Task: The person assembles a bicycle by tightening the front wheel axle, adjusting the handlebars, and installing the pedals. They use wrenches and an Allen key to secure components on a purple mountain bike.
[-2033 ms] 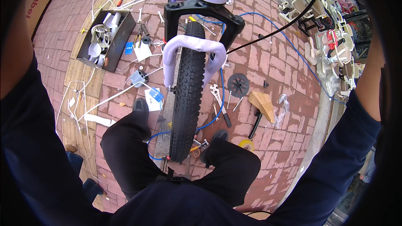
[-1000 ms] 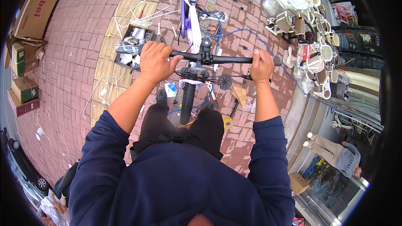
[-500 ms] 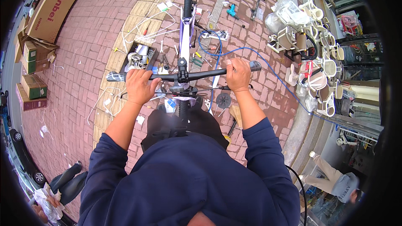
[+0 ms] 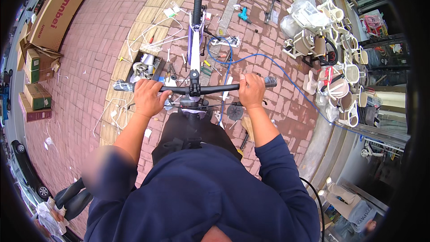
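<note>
A black bicycle handlebar [image 4: 217,89] runs crosswise in front of me, with clear plastic wrap around both ends. My left hand [image 4: 150,97] is closed over the left part of the bar, its thumb pointing inward. On the right side my right hand [image 4: 252,90] grips the bar just inside the wrapped end. The black stem [image 4: 194,88] sits between them. From it a white and purple frame [image 4: 195,49] stretches away to a black tyre [image 4: 197,6] at the far end. Cables and brake levers hang on my side of the bar; below, my legs straddle the bike.
An open box of parts [image 4: 145,67] and scattered tools lie on the brick paving. A blue hose [image 4: 280,67] curls rightward past a teal power tool [image 4: 243,15]. White child seats [image 4: 333,80] are piled at right. Cartons [image 4: 58,13] stand left. People are at both lower edges.
The handlebar has turned slightly, its right end coming nearer to me and the left end dropping a little. Both hands stay on it. The far tyre sits slightly lower and further left in view.
</note>
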Motion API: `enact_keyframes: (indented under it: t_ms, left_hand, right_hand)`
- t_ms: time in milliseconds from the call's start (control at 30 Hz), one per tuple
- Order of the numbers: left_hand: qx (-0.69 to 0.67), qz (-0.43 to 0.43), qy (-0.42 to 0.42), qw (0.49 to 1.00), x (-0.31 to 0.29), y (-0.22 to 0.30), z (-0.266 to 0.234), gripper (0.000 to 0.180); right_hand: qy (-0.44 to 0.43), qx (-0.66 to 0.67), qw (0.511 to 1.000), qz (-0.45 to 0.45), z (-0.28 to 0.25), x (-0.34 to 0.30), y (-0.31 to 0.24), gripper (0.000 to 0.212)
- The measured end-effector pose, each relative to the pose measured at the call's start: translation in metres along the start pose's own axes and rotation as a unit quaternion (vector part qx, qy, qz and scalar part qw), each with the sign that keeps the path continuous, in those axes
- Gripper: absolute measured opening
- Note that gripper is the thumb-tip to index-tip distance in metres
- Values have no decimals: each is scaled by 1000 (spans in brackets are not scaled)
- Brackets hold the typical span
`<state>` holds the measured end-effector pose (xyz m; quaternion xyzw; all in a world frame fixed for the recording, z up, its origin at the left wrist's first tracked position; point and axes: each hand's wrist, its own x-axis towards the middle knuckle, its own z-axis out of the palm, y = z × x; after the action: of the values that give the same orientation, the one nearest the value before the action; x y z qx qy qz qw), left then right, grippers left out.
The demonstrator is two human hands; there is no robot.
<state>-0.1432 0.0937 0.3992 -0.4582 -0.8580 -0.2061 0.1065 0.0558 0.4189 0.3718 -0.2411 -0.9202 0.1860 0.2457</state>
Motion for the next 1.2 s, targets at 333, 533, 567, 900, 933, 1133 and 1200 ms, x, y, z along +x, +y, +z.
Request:
enact_keyframes:
  t_ms: [333, 533, 567, 900, 933, 1133, 1200]
  left_hand:
    - [-59, 72, -16, 995, 32, -7, 10, 34]
    - [-78, 87, -21, 993, 44, -13, 12, 34]
    - [-67, 82, -20, 994, 41, -9, 11, 34]
    - [-31, 23, -22, 999, 20, 8, 7, 35]
    - [-32, 21, -25, 999, 20, 5, 6, 35]
    - [-42, 22, -10, 999, 14, -9, 5, 35]
    - [-44, 23, -13, 999, 14, -14, 4, 36]
  right_hand:
    - [14, -50, 997, 58, -18, -35, -5, 19]
    - [25, -67, 996, 52, -20, -42, -12, 21]
    - [20, -66, 996, 49, -20, -39, -9, 21]
    - [2, -27, 999, 20, -13, -12, 5, 22]
    - [4, -30, 999, 17, -12, -12, 2, 21]
    - [3, -41, 999, 15, -10, -8, -14, 20]
    - [-4, -47, 999, 25, -8, -7, -19, 20]
